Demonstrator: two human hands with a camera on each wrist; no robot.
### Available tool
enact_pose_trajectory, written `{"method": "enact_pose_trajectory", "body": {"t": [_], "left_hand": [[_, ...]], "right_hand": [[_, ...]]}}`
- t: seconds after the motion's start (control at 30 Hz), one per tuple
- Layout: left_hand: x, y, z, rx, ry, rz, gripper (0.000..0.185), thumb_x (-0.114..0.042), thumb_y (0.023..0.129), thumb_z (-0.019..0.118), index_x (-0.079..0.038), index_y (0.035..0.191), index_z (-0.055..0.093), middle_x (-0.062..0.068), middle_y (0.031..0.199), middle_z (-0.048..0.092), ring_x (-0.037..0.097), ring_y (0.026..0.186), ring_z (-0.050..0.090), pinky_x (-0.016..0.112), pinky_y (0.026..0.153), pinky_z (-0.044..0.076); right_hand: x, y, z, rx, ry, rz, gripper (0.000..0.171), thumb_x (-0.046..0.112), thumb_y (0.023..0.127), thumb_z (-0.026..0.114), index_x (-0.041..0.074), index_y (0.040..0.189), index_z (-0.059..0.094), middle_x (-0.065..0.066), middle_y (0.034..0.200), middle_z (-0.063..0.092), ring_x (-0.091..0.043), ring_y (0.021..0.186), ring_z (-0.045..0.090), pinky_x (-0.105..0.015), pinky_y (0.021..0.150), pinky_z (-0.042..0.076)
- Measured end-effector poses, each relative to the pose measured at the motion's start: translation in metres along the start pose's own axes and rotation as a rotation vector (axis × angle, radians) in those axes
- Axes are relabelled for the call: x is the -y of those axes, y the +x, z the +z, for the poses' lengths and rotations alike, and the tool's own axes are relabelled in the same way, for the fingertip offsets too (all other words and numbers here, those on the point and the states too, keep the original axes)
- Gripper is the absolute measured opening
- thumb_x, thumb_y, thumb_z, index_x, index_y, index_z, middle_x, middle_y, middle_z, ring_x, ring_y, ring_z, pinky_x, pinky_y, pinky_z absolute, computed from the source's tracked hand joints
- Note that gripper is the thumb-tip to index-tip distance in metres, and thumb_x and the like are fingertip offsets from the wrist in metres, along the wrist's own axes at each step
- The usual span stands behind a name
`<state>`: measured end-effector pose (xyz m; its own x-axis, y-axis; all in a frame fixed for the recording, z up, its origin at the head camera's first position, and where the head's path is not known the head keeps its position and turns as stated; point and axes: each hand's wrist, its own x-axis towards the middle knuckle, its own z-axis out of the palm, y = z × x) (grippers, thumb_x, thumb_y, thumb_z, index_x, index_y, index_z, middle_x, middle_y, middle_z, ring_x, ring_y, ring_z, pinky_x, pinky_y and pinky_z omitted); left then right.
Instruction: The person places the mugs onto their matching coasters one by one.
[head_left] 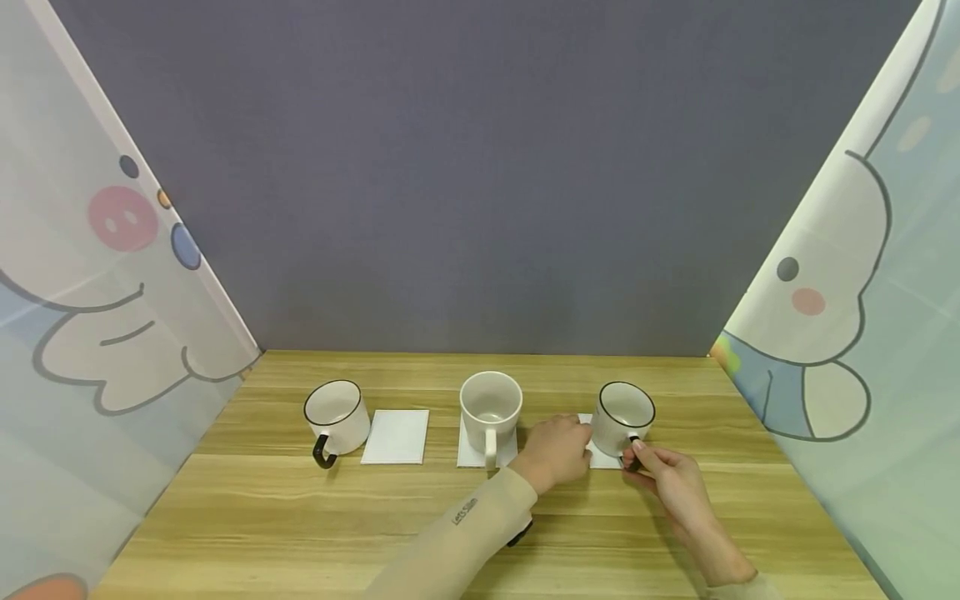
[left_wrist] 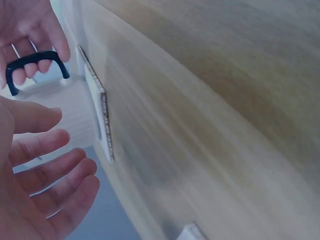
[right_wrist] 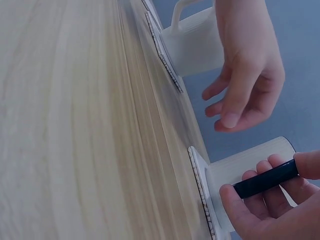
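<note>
Head view: I see the right hand (head_left: pixel 670 479) pinching the black handle of the right mug (head_left: pixel 624 417), which sits on its white coaster (head_left: pixel 602 457). Left hand (head_left: pixel 558 451) relaxed, fingers apart beside it. Middle mug (head_left: pixel 491 410) on its coaster (head_left: pixel 471 455). Left mug (head_left: pixel 337 416) stands beside an unoccupied coaster (head_left: pixel 395 436): one placement left, I judge.

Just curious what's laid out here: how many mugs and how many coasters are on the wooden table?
White ceramic mugs: 3 (left, black handle; middle, white handle; right, black handle)
White square coasters: 3 (bare; under middle mug; under right mug)
Total: 6
</note>
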<state>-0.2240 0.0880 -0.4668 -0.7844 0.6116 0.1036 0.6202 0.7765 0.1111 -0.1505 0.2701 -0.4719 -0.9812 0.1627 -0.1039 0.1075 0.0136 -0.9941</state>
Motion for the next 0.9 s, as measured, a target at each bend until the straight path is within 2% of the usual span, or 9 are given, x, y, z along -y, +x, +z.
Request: {"method": "enact_pose_trajectory", "body": {"t": [0.33,0.7,0.9], "left_hand": [[-0.008,-0.012,-0.019,-0.053,0.055,0.064,0.009,-0.032,0.094,0.070,-0.023,0.092,0.069,-0.010,0.080,0.059,0.006,0.070,0.056,0.024,0.054,0.047],[-0.009,-0.024,-0.047,-0.143,0.033,0.136,0.012,-0.027,0.095,0.066,-0.020,0.086,0.064,-0.008,0.074,0.055,0.007,0.065,0.054,0.024,0.050,0.041],[-0.006,-0.031,-0.061,-0.194,0.019,0.159,0.010,-0.025,0.096,0.066,-0.019,0.088,0.064,-0.008,0.076,0.055,0.008,0.069,0.057,0.022,0.051,0.043]], "right_hand": [[0.001,0.000,0.000,0.014,-0.015,-0.006,0.038,0.018,0.106,0.055,-0.019,0.106,0.064,-0.011,0.103,0.064,-0.020,0.098,0.067,-0.036,0.089,0.059],[0.001,0.001,-0.001,0.010,-0.011,-0.004,0.039,0.019,0.106,0.057,-0.019,0.106,0.064,-0.010,0.102,0.064,-0.017,0.097,0.067,-0.036,0.088,0.059],[0.000,0.001,-0.002,0.006,-0.012,0.008,0.038,0.020,0.106,0.057,-0.018,0.106,0.065,-0.009,0.101,0.065,-0.019,0.096,0.068,-0.036,0.088,0.059]]}}
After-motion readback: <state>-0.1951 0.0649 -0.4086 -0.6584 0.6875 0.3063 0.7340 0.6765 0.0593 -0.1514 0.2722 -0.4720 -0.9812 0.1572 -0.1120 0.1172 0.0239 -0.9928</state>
